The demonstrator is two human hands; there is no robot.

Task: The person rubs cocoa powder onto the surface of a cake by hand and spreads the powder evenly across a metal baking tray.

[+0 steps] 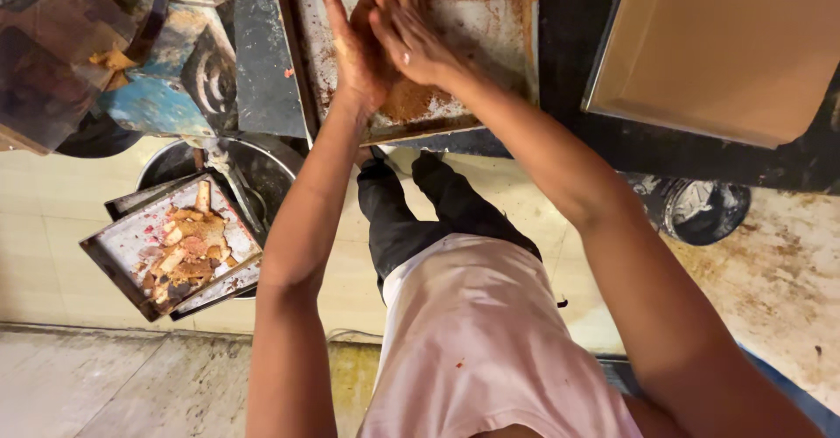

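A working bakery or commercial kitchen, seen from above. A crumb-dusted metal baking tray (472,44) lies on a dark counter (569,70); right of the tray sits a clean tan tray (726,44), and below-left of it, stacked trays with cake scraps (175,245) rest over a bin on a stained tiled floor (770,272).

The far metal tray (490,18) is grey with patches of rusty orange-brown powder, and the left hand (359,49) is dusted with the same orange. On the left, a grey tray (114,245) holds brown, beige and pink scraps (188,254). The far right tray (726,44) is plain tan. The shirt (481,342) is pale pink and the trousers (420,210) are black.
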